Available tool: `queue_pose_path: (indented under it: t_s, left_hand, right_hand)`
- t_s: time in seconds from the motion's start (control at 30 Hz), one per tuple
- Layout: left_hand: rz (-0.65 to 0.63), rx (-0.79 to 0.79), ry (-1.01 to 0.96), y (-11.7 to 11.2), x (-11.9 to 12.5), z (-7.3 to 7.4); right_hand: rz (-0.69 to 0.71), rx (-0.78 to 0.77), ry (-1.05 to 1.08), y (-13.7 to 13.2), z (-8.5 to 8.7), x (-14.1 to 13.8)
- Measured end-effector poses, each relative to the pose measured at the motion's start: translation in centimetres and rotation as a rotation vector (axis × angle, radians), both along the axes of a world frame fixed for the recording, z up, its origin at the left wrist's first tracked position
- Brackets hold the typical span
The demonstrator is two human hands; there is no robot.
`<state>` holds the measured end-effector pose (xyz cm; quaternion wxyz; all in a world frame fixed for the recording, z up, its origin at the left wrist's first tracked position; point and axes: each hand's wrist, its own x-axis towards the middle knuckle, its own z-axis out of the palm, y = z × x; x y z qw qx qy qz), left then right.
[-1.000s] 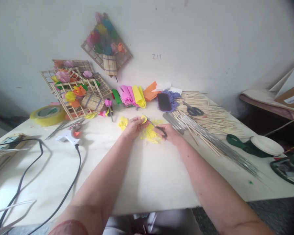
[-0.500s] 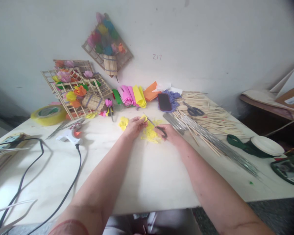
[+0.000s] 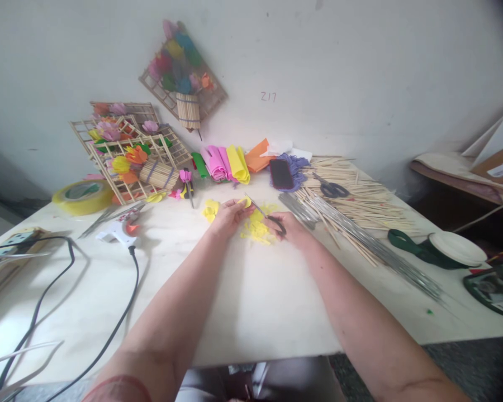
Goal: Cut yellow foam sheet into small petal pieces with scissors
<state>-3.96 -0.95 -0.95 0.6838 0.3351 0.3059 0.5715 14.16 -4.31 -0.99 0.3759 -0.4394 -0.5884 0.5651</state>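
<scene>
My left hand (image 3: 228, 215) pinches a small yellow foam piece (image 3: 246, 201) at mid-table. My right hand (image 3: 291, 226) is closed round the black handles of small scissors (image 3: 265, 213), whose blades point up-left to the yellow piece. Beneath and between both hands lies a heap of yellow foam scraps (image 3: 257, 229). A finished yellow foam flower (image 3: 210, 210) rests just left of my left hand.
A glue gun (image 3: 119, 230) with a black cord lies left, near yellow tape (image 3: 82, 195) and wooden flower racks (image 3: 129, 159). Foam sheets (image 3: 228, 162), a phone (image 3: 281, 173), black scissors (image 3: 333, 190), wooden sticks (image 3: 360, 201), metal wires (image 3: 373, 248) and green ribbon rolls (image 3: 440, 248) sit behind and right.
Almost nothing differs; the scissors and the yellow piece shift slightly between my hands, which stay in place.
</scene>
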Motion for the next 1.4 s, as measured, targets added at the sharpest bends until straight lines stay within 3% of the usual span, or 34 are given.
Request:
queue_pose_path:
  t_s: [0.5, 1.4]
  left_hand:
    - [-0.131, 0.003, 0.052, -0.46, -0.1, 0.37]
    - [-0.053, 0.002, 0.022, -0.41, 0.01, 0.51]
  right_hand:
    - [0.03, -0.034, 0.071, -0.09, 0.18, 0.05]
    - [0.017, 0.032, -0.009, -0.19, 0.44, 0.13]
